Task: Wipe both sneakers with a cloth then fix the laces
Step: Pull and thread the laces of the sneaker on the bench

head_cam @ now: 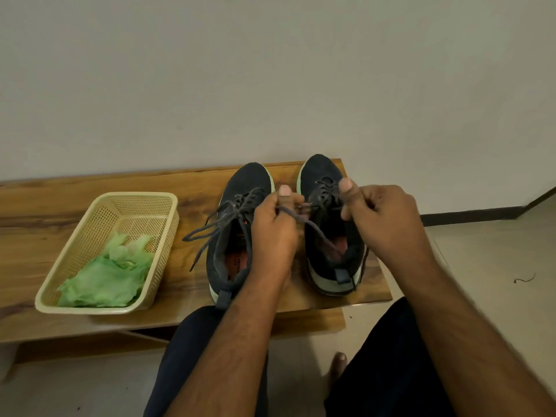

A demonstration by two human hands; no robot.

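Two dark navy sneakers with pale soles stand side by side on a wooden bench point(45, 212), toes toward the wall. The left sneaker point(237, 230) has its grey laces tied in a loose bow that trails off to the left. Over the right sneaker point(328, 233), my left hand point(275, 228) pinches one grey lace point(313, 227) and my right hand point(388, 221) grips the other lace end. Both hands are held just above the shoe's tongue. A crumpled green cloth point(105, 272) lies in a cream basket.
The cream perforated plastic basket point(168, 224) sits on the bench left of the sneakers. A plain wall rises right behind the bench. My knees in dark trousers are below the bench's front edge, and tiled floor lies to the right.
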